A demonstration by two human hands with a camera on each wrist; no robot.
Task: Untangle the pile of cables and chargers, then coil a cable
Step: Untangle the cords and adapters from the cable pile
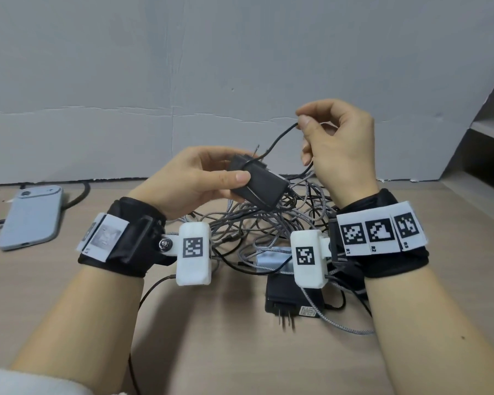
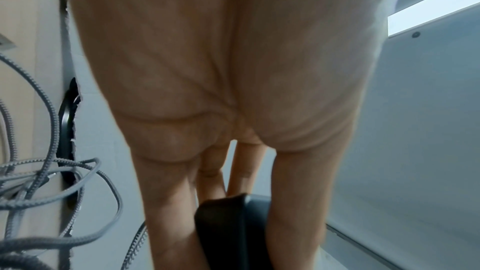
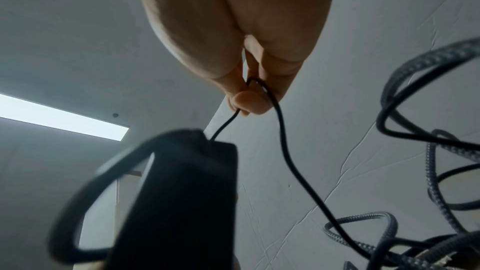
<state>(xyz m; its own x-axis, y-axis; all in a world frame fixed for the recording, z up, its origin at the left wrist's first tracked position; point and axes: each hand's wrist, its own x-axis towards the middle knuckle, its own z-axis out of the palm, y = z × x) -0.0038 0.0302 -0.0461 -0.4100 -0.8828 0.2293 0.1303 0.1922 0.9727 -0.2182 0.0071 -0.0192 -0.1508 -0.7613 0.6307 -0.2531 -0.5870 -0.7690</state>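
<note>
Tabletop phone (image 1: 30, 216) head-view only

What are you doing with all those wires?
A person is untangling a pile of cables on a wooden table. The left hand holds a black charger up above the pile, and the right hand pinches the thin black cable coming off it, lifted higher. The grey braided cables are still knotted together underneath, with another black charger lying at the near edge. A phone lies off to the left.
</note>
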